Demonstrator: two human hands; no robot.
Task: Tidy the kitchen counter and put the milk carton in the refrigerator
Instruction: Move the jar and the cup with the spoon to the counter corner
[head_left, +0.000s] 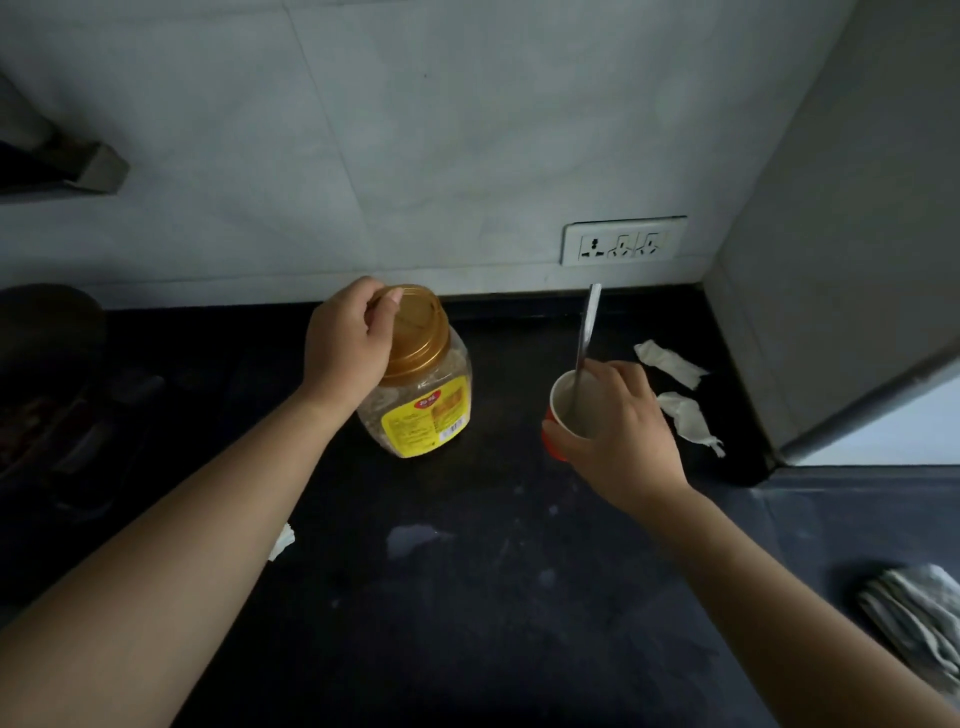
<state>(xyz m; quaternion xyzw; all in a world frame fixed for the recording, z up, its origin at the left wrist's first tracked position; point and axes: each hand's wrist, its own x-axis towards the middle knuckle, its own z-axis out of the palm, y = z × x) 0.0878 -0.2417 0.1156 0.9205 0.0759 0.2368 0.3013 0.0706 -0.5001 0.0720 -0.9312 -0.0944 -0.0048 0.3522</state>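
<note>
A clear plastic jar (426, 410) with a yellow label and a gold lid (418, 332) stands on the black counter (467, 597). My left hand (345, 343) grips the lid from the left side. A red paper cup (574, 402) with a white inside holds a metal spoon (587, 338) that leans toward the wall. My right hand (623, 431) wraps around the cup from the right. No milk carton or refrigerator is in view.
Two crumpled white tissue pieces (670, 364) (688, 418) lie right of the cup, and another scrap (282, 540) shows under my left forearm. A wet smear (410, 538) marks the counter. A grey cloth (914, 618) lies at the right edge. A dark stove (47, 395) stands at left. A wall socket (623, 241) sits behind.
</note>
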